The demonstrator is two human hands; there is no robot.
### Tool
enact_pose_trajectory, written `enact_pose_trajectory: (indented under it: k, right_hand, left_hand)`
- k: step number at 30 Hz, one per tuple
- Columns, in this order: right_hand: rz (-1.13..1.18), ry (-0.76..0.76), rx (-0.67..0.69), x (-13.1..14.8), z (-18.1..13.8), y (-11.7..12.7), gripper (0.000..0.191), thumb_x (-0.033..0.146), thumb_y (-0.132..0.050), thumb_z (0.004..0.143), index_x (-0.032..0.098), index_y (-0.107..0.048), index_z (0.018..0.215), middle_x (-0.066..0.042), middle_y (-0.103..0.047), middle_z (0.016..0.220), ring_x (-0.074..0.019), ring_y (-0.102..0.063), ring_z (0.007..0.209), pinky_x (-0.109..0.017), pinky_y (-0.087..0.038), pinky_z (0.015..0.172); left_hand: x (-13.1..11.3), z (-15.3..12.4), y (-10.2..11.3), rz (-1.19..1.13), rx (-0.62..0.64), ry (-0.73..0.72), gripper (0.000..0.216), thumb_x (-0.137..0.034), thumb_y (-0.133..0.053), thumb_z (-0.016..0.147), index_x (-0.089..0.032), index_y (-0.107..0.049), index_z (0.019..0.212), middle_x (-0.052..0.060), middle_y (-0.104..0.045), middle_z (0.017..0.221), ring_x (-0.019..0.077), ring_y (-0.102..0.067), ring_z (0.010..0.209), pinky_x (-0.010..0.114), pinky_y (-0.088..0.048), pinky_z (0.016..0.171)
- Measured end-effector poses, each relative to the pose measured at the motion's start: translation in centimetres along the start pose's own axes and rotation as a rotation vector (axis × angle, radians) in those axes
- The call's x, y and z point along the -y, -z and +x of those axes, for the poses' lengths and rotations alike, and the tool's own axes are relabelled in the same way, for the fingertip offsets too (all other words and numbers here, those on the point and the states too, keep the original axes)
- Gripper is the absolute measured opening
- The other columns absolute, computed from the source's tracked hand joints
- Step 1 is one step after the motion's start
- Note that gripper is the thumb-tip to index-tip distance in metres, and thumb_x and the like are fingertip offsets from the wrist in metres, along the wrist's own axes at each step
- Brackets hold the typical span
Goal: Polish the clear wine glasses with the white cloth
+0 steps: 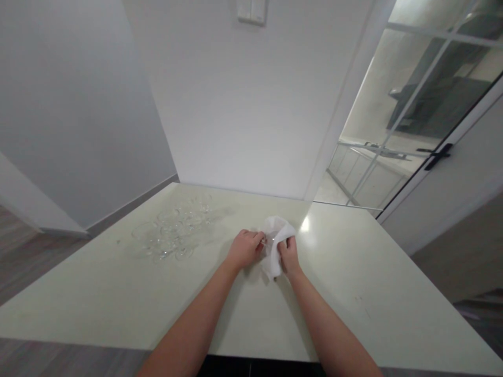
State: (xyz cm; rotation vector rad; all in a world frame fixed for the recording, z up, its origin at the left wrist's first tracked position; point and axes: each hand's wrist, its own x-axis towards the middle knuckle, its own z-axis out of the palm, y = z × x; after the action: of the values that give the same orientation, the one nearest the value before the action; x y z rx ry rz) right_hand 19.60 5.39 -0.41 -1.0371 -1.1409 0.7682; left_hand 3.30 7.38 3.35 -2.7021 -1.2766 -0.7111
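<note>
My left hand [247,247] is closed on a small clear drinking glass [269,242] above the middle of the table. Most of that glass is hidden by my fingers and a white cloth or paper towel, so its full shape does not show. The white cloth [278,227] wraps around the glass's right side and hangs down toward the tabletop. Fingers of my right hand [288,255] pinch this cloth from the right. Left of my hands, several clear glasses [171,230] stand in a close group; their outlines are faint and overlap.
Both forearms reach over a pale, glossy table [346,293]. A white wall with a light switch [251,10] rises behind its far edge. At the right is a glass-paned door with a black handle [439,155]. Wood-look floor shows at the left.
</note>
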Motion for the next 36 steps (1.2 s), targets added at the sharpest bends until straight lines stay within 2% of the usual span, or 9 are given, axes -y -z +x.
enact_pose_trajectory:
  k: [3,10,18,22,26,28,30,33,36]
  right_hand:
    - [-0.123,0.015,0.049,1.0,0.0,0.3,0.048,0.033,-0.075,0.065,0.018,-0.059,0.107,-0.005,-0.066,0.101,-0.0227,-0.061,0.094,-0.035,-0.049,0.084]
    - [-0.282,0.106,0.220,2.8,-0.2,0.8,0.039,0.032,-0.079,0.058,0.018,-0.063,0.090,-0.003,-0.065,0.086,-0.0203,-0.059,0.080,-0.032,-0.048,0.075]
    - [0.273,-0.404,-0.115,1.3,0.7,0.3,0.037,0.045,-0.070,0.069,0.019,-0.059,0.094,-0.001,-0.067,0.077,-0.0168,-0.061,0.065,-0.030,-0.051,0.062]
    - [0.101,-0.289,0.005,1.8,0.2,0.3,0.041,0.041,-0.075,0.065,0.020,-0.059,0.096,-0.003,-0.067,0.084,-0.0192,-0.062,0.073,-0.033,-0.052,0.069]
    - [-0.226,0.103,0.128,2.6,-0.3,0.3,0.051,0.034,-0.081,0.055,0.020,-0.061,0.100,-0.005,-0.066,0.099,-0.0235,-0.060,0.093,-0.038,-0.046,0.088]
    - [-0.244,0.114,0.118,2.5,-0.2,0.1,0.051,0.035,-0.080,0.055,0.019,-0.061,0.100,-0.006,-0.066,0.099,-0.0238,-0.059,0.094,-0.038,-0.045,0.090]
    - [-0.152,-0.040,0.054,1.9,0.0,-0.2,0.050,0.039,-0.078,0.058,0.020,-0.060,0.101,-0.005,-0.067,0.096,-0.0226,-0.061,0.088,-0.037,-0.048,0.084]
    - [0.109,-0.369,-0.024,1.0,0.4,-0.6,0.042,0.048,-0.069,0.067,0.019,-0.059,0.096,-0.004,-0.068,0.084,-0.0207,-0.063,0.073,-0.034,-0.051,0.068]
    - [0.244,-0.476,-0.038,0.7,0.6,-0.5,0.039,0.053,-0.063,0.072,0.019,-0.059,0.090,-0.004,-0.067,0.074,-0.0199,-0.062,0.064,-0.032,-0.051,0.060]
  left_hand:
    - [0.0,-0.1,0.1,0.020,0.131,0.016,0.016,-0.018,-0.055,0.078,-0.020,-0.062,0.092,0.007,-0.069,0.082,0.0218,-0.063,0.075,0.033,-0.040,0.073]
    - [0.1,-0.6,0.1,-0.221,0.211,0.083,0.009,-0.024,-0.056,0.075,-0.021,-0.064,0.080,0.003,-0.068,0.074,0.0188,-0.063,0.070,0.026,-0.037,0.060]
    - [-0.2,-0.5,0.3,-0.369,-0.239,-0.142,0.022,-0.030,-0.054,0.083,-0.018,-0.064,0.099,0.009,-0.065,0.093,0.0196,-0.059,0.089,0.031,-0.043,0.079]
    - [0.3,-0.1,-0.6,-0.643,-0.295,0.179,0.032,-0.038,-0.043,0.087,-0.017,-0.057,0.067,0.003,-0.054,0.063,0.0143,-0.051,0.060,0.026,-0.039,0.058]
    - [1.5,0.6,-1.7,-1.178,-0.023,0.695,0.048,-0.057,-0.038,0.083,-0.017,-0.055,0.063,-0.002,-0.042,0.048,0.0100,-0.033,0.037,0.023,-0.023,0.039]
    - [1.7,0.8,-1.9,-1.305,0.045,0.787,0.049,-0.061,-0.040,0.081,-0.016,-0.056,0.069,-0.003,-0.043,0.049,0.0085,-0.030,0.034,0.022,-0.019,0.037]
    - [1.3,0.7,-1.7,-1.299,-0.078,0.711,0.045,-0.059,-0.043,0.080,-0.016,-0.056,0.075,-0.002,-0.047,0.056,0.0090,-0.037,0.039,0.022,-0.024,0.038]
    - [0.1,0.3,-0.9,-1.082,-0.289,0.367,0.035,-0.051,-0.052,0.079,-0.017,-0.057,0.086,0.004,-0.057,0.078,0.0133,-0.052,0.063,0.024,-0.040,0.052]
    - [-0.7,-0.2,-0.4,-0.836,-0.316,0.131,0.028,-0.044,-0.057,0.079,-0.017,-0.058,0.087,0.007,-0.058,0.089,0.0153,-0.053,0.076,0.026,-0.043,0.065]
